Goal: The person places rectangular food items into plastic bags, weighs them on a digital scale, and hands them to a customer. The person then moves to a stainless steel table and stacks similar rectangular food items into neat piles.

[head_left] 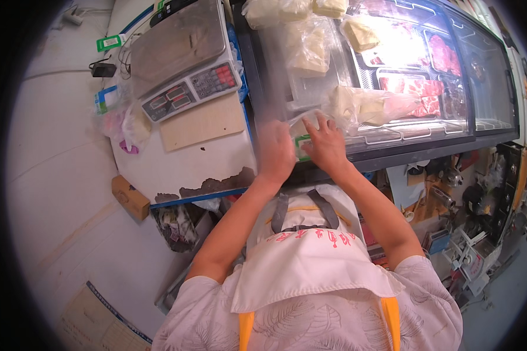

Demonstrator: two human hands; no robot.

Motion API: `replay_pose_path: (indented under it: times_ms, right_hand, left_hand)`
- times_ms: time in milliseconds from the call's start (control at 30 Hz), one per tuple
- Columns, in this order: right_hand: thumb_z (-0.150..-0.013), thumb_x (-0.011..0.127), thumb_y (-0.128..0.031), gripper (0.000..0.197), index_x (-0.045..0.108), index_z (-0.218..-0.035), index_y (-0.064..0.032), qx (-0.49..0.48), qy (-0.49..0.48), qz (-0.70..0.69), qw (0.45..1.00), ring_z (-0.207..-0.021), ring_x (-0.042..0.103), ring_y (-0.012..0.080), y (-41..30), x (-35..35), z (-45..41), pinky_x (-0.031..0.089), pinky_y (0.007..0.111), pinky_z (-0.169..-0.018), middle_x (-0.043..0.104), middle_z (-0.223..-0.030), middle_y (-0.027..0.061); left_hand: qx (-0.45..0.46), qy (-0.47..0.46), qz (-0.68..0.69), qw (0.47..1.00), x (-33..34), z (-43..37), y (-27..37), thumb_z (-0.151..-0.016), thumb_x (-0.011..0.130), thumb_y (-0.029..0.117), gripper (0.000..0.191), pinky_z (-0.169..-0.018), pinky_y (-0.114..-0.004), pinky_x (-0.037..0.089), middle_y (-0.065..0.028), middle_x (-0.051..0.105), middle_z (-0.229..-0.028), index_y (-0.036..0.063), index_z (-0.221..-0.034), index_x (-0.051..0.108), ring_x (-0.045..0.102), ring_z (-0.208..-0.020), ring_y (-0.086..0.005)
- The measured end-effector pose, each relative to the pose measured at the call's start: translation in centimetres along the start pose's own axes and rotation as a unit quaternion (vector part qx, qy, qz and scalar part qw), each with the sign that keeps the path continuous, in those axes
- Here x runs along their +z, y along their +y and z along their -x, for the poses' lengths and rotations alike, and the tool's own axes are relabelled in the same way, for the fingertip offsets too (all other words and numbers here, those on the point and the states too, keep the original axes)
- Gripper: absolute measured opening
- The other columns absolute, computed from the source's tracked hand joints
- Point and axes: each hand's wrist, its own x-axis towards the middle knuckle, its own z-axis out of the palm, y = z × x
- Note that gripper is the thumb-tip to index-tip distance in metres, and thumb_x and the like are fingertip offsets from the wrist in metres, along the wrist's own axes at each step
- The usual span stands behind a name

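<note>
My left hand [277, 151] is blurred at the left edge of a refrigerated display case [417, 147]. Its fingers curl, but I cannot tell whether they grip anything. Close by on the right, my right hand [327, 142] has its fingers spread over a clear plastic bag [305, 119] at the case's front. Under its thumb side shows a green and white card [302, 149]. Just beyond that hand lies a bagged pale-yellow block [349, 105]. Another bagged block [307, 50] rests farther back near a metal tray [344, 79].
Left of the case, a digital scale [180, 57] stands behind a thin wooden board [202, 127] on a white counter [147, 175] with a chipped front edge. Meat in trays [421, 94] lies under the sliding glass. A small cardboard box [131, 197] sits beside the counter's corner.
</note>
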Motion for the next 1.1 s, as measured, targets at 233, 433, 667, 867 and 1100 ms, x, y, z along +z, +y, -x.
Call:
replay_pose_path:
  times_ms: [233,433,667,867,1100]
  right_hand:
    - [-0.081,0.076,-0.008,0.054,0.064,-0.134,-0.0078,-0.035,0.038,-0.067,0.996,-0.12,0.062,0.0388,0.4,-0.4,0.7,0.055,0.051,-0.095,0.062,-0.141,0.0187]
    - [-0.076,0.058,0.014,0.029,0.068,-0.097,-0.0021,-0.069,0.234,-0.196,0.95,-0.097,0.068,0.0378,0.5,-13.9,4.9,0.056,0.046,-0.085,0.071,-0.099,0.0129]
    - [-0.084,0.057,0.012,0.03,0.073,-0.107,-0.0003,-0.013,0.052,-0.084,0.995,-0.105,0.069,0.0414,7.8,-14.7,-1.0,0.056,0.05,-0.091,0.073,-0.109,0.0189]
    - [-0.085,0.056,0.01,0.032,0.073,-0.111,0.0016,-0.002,-0.063,-0.077,0.995,-0.114,0.066,0.0414,9.9,-12.3,-4.4,0.054,0.049,-0.099,0.072,-0.113,0.0217]
    - [-0.087,0.058,0.005,0.035,0.069,-0.121,0.0029,-0.053,-0.03,-0.001,0.998,-0.121,0.064,0.0436,11.4,-9.2,-8.5,0.051,0.052,-0.106,0.072,-0.12,0.0231]
  left_hand:
    - [0.034,-0.13,-0.006,0.991,2.7,-0.3,-1.0,-0.083,0.065,-0.006,0.041,-0.11,-0.051,0.047,-0.0214,0.059,-0.133,-0.0009,-0.123,0.059,0.057,-0.126,-0.0436]
    - [-0.029,-0.029,0.148,0.988,-2.6,-2.5,4.8,-0.09,0.068,0.002,0.02,-0.094,-0.048,0.051,-0.0177,0.065,-0.115,0.0004,-0.109,0.064,0.062,-0.108,-0.0396]
    - [-0.1,-0.01,0.135,0.986,0.4,-7.9,13.1,-0.093,0.081,0.021,0.027,-0.079,-0.041,0.051,-0.0096,0.061,-0.087,0.0025,-0.1,0.063,0.063,-0.084,-0.028]
    - [-0.357,0.002,0.542,0.76,-0.2,-10.3,12.1,-0.1,0.074,0.014,0.014,-0.086,-0.031,0.051,-0.0029,0.066,-0.081,0.0025,-0.105,0.068,0.063,-0.082,-0.0135]
    - [-0.326,-0.012,0.613,0.719,-1.2,-10.8,12.1,-0.102,0.072,0.013,0.015,-0.087,-0.028,0.05,-0.0016,0.068,-0.084,0.0011,-0.109,0.069,0.063,-0.082,-0.0102]
